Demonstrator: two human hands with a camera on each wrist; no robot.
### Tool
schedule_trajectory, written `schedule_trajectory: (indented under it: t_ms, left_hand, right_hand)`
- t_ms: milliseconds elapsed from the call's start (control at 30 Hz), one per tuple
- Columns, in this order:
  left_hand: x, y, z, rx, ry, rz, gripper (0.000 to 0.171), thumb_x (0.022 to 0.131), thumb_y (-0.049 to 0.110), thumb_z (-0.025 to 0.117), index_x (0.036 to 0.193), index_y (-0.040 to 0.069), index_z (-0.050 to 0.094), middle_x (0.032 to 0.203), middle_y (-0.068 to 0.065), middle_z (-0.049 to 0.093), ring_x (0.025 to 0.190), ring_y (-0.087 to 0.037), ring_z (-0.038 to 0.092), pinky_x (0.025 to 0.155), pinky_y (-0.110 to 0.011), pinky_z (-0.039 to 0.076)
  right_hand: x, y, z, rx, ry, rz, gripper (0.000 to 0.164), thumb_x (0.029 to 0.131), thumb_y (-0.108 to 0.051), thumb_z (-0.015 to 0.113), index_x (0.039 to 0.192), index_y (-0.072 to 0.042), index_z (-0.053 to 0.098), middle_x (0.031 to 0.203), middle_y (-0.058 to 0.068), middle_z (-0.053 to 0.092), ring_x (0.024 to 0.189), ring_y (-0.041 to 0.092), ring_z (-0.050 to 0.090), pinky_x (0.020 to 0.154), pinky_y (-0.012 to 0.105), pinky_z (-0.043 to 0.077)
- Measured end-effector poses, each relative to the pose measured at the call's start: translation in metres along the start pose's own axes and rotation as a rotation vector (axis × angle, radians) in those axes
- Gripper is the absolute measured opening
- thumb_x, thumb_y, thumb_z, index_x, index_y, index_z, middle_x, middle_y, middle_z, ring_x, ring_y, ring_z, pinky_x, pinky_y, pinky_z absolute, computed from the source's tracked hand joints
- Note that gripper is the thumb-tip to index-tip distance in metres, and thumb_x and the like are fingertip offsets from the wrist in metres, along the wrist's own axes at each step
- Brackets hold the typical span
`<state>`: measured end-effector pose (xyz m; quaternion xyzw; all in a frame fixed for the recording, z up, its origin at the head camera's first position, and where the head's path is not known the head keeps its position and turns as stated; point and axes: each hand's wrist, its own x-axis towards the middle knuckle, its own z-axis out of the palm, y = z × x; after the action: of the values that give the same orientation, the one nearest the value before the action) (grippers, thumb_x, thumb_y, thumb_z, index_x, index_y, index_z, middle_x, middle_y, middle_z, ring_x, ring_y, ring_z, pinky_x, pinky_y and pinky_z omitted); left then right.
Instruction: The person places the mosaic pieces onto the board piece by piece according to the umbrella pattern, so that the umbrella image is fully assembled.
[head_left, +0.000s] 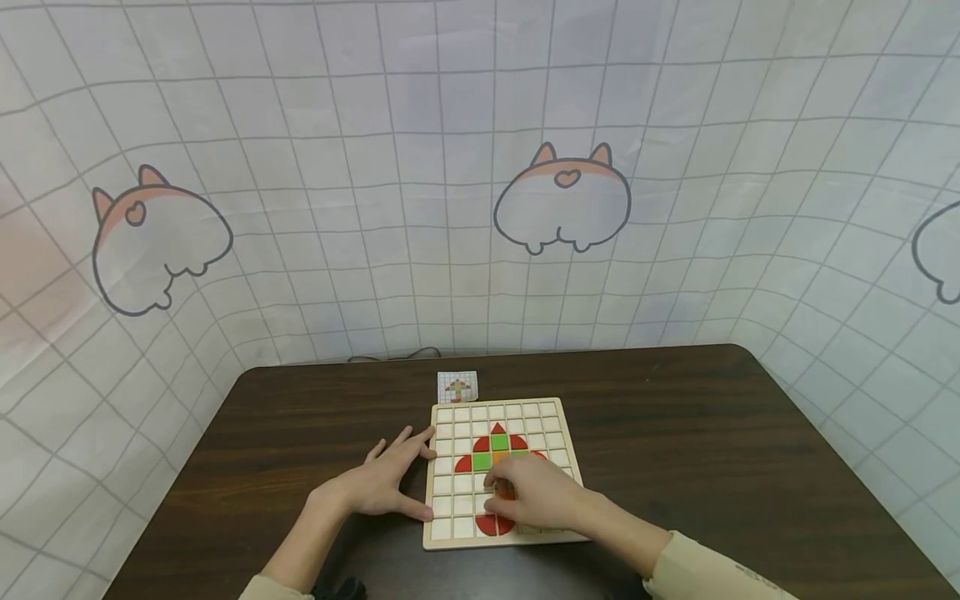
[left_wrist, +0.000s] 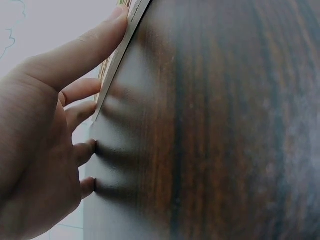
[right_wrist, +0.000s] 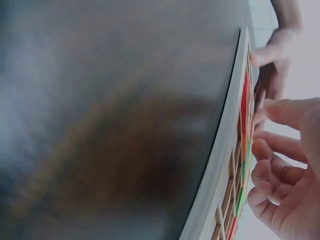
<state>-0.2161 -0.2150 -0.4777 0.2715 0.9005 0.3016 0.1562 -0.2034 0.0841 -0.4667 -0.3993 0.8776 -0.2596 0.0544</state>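
Note:
A square wooden grid board (head_left: 442,505) lies on the table, with several tiles set in its cells. Among them are a red triangle (head_left: 498,429), green squares (head_left: 482,462), and red curved tiles (head_left: 486,524) near the front edge. My left hand (head_left: 378,479) spreads its fingers along the board's left side, thumb touching the edge. Over the board's middle hovers my right hand (head_left: 543,493), thumb and index finger apart around an orange tile (head_left: 506,489) in the grid. The right wrist view shows nothing between that thumb and index finger; its other fingers curl loosely.
Behind the board lies a small card (head_left: 457,387) printed with a coloured grid pattern. The dark wooden table (head_left: 675,417) meets a white checked curtain (head_left: 375,250) at its back and sides. A black object (head_left: 348,589) sits by the left forearm.

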Motion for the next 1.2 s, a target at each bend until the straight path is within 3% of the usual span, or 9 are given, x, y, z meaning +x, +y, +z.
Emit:
schedule_trajectory:
  t_ms: [233,333,367,500,667,867,1033,1133,1200]
  left_hand:
    - [-0.001,0.000,0.000,-0.004,-0.008,0.000,0.101,0.082,0.048,0.086,0.157,0.005,0.033,0.156,-0.008,0.040,0.154,-0.044,0.001,0.114,-0.074,-0.001]
    - [-0.001,0.001,0.001,-0.008,-0.012,-0.001,0.109,0.082,0.047,0.086,0.161,0.004,0.025,0.148,-0.005,0.048,0.154,-0.044,0.001,0.114,-0.074,-0.001]
    - [-0.001,0.001,0.001,-0.008,-0.012,-0.001,0.110,0.082,0.047,0.086,0.161,0.004,0.024,0.147,-0.004,0.048,0.154,-0.044,0.001,0.114,-0.074,-0.001]
    - [-0.001,0.002,0.001,-0.009,-0.010,-0.001,0.113,0.082,0.047,0.086,0.162,0.003,0.020,0.142,-0.001,0.051,0.154,-0.044,0.001,0.114,-0.073,-0.001]
    - [-0.002,0.003,-0.001,-0.001,-0.013,-0.009,0.113,0.082,0.047,0.086,0.163,0.003,0.020,0.142,0.000,0.051,0.155,-0.043,0.001,0.114,-0.073,-0.001]
    - [-0.004,0.004,-0.002,-0.016,-0.008,0.002,0.113,0.082,0.048,0.086,0.162,0.001,0.021,0.142,-0.002,0.051,0.154,-0.046,0.001,0.114,-0.074,-0.001]
    - [-0.005,0.002,-0.001,-0.022,-0.002,0.022,0.088,0.085,0.049,0.082,0.149,0.003,0.043,0.162,-0.013,0.034,0.153,-0.048,0.002,0.112,-0.076,-0.001]
    - [-0.005,0.001,-0.001,-0.015,0.008,0.012,0.069,0.088,0.050,0.079,0.139,0.010,0.053,0.169,-0.013,0.021,0.154,-0.045,0.003,0.113,-0.075,0.000]
    - [-0.005,0.000,-0.001,-0.011,0.025,0.009,0.063,0.090,0.049,0.077,0.137,0.013,0.055,0.168,-0.012,0.022,0.154,-0.044,0.006,0.112,-0.076,0.002]
  right_hand:
    - [0.013,0.010,-0.002,-0.052,0.001,0.063,0.037,0.096,-0.022,0.070,0.130,-0.007,0.070,0.096,-0.002,0.064,0.085,0.011,0.057,0.075,0.033,0.053]
    - [0.017,0.011,-0.002,-0.073,-0.023,0.095,0.044,0.098,-0.022,0.067,0.140,-0.009,0.064,0.105,0.003,0.066,0.079,0.010,0.056,0.072,0.033,0.052]
    - [0.018,0.011,-0.002,-0.083,-0.030,0.104,0.045,0.099,-0.022,0.066,0.142,-0.009,0.063,0.108,0.004,0.066,0.075,0.009,0.054,0.069,0.032,0.051]
    - [0.021,0.012,-0.002,-0.107,-0.049,0.123,0.043,0.100,-0.021,0.064,0.142,-0.010,0.064,0.095,0.001,0.061,0.056,0.009,0.038,0.052,0.027,0.036]
    - [0.021,0.013,-0.001,-0.160,-0.037,0.133,0.042,0.100,-0.022,0.064,0.141,-0.014,0.065,0.083,-0.005,0.050,0.057,0.008,0.039,0.048,0.025,0.032]
    - [0.021,0.014,-0.001,-0.168,-0.022,0.105,0.040,0.100,-0.020,0.063,0.140,-0.013,0.066,0.085,-0.003,0.053,0.057,0.009,0.041,0.048,0.025,0.034]
    - [0.013,0.021,-0.003,-0.122,0.039,0.071,0.033,0.102,-0.021,0.063,0.132,-0.011,0.070,0.100,0.001,0.066,0.069,0.007,0.049,0.061,0.027,0.045]
    - [0.005,0.027,-0.007,-0.085,0.059,0.071,0.029,0.102,-0.022,0.063,0.127,-0.011,0.071,0.095,-0.004,0.065,0.073,0.007,0.049,0.064,0.028,0.046]
    - [-0.002,0.031,-0.012,-0.056,0.069,0.075,0.027,0.102,-0.021,0.063,0.126,-0.010,0.071,0.083,-0.008,0.059,0.068,0.006,0.047,0.060,0.028,0.043]
